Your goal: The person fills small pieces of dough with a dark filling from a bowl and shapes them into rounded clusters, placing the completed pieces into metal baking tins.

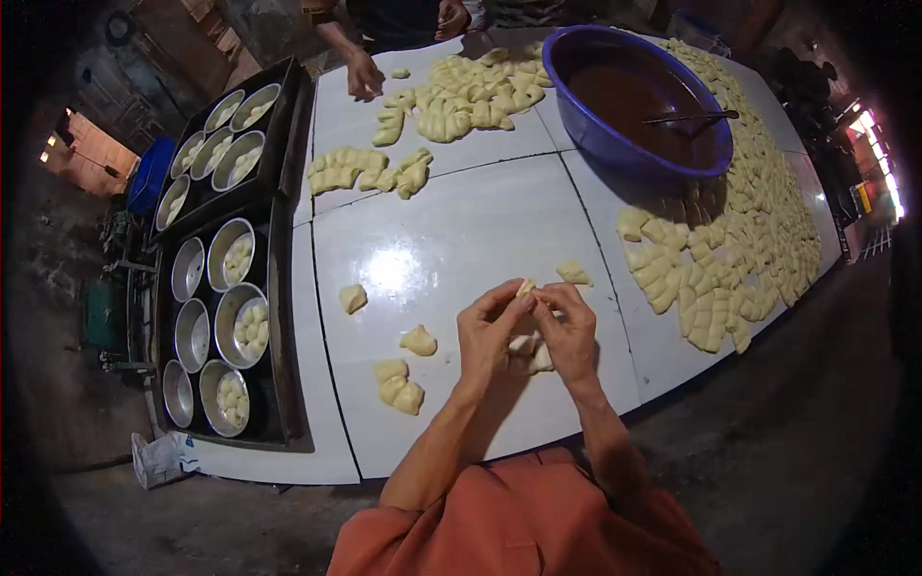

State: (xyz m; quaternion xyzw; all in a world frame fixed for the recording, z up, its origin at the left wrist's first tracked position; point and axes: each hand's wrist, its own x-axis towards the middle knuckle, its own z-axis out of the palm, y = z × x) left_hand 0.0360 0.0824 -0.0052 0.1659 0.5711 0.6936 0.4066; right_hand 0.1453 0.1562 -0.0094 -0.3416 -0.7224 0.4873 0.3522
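Note:
Both my hands meet over the near middle of the white tiled table. My left hand (488, 331) and my right hand (567, 329) pinch one small piece of pale dough (526, 286) between thumbs and fingertips. Beneath them, partly hidden by my hands, lie more dough pieces (540, 357) on the tabletop. One dough lump (574, 274) rests just beyond my right hand. Left of my left hand are a dough piece (419, 340), a small clump of dough (399, 387) and another lump (353, 299) farther off.
A blue basin (567, 106) of brown liquid, with a utensil handle (691, 117) showing, stands at the far right. Cut dough (711, 288) covers the table's right side. Black trays (285, 365) with round metal tins (252, 326), several holding dough balls, line the left. A co-worker's hand (363, 77) rests at the far edge.

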